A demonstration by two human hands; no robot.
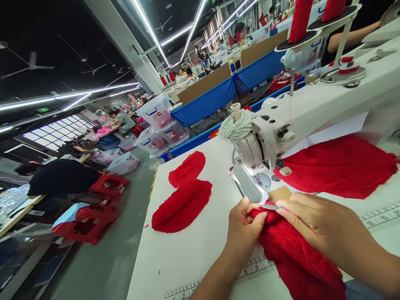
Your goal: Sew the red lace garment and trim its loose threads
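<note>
My left hand pinches the upper edge of a red fuzzy cloth piece between thumb and fingers, just in front of the sewing machine. The cloth hangs down toward my lap. My right hand is closed on a slim silver pointed tool; whether it is thread snips or tweezers I cannot tell. Its tip lies across the cloth edge by my left fingertips. Most of the tool is hidden in my right hand. Beyond both hands, the grey plate of the machine reaches close to my left fingers.
Two red oval cloth pieces lie on the white table at left. A larger red piece lies under the machine arm. Red thread cones stand above. Plastic bins, red stools and other people are beyond.
</note>
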